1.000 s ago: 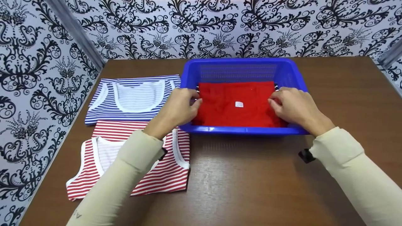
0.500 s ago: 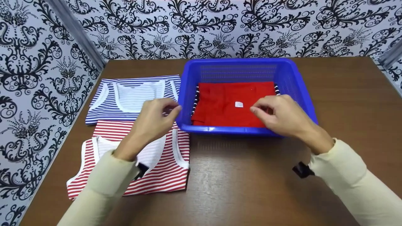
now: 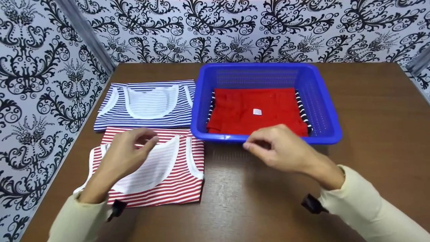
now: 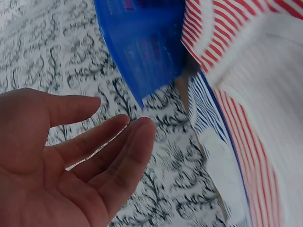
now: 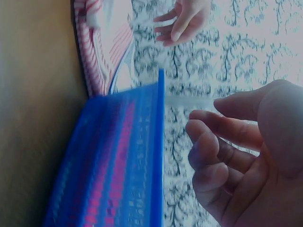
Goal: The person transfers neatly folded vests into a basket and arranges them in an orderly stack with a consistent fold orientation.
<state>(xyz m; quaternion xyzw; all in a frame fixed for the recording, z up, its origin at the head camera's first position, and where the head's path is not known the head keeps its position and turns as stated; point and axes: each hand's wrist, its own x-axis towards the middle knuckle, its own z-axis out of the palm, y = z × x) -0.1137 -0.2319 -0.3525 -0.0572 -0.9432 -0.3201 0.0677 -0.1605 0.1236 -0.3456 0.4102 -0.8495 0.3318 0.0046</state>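
L hand point(image 3: 124, 154), R hand point(image 3: 284, 149) slack/empty; latter's 12 o'clock: rect. blue plastic basket point(image 3: 258, 66), red cloth point(image 3: 235, 109) prob. folded to fit.

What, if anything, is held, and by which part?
Nothing: the left hand hovers over the red-and-white striped folded top, the right hand near the blue plastic basket.

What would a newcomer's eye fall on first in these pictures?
Probably the folded red garment with its white label, lying in the bright blue basket. To the basket's left lie a blue-and-white striped top and, nearer the viewer, a red-and-white striped top. Then the empty hands: the left hand above the nearer top, the right hand near the basket's front rim.
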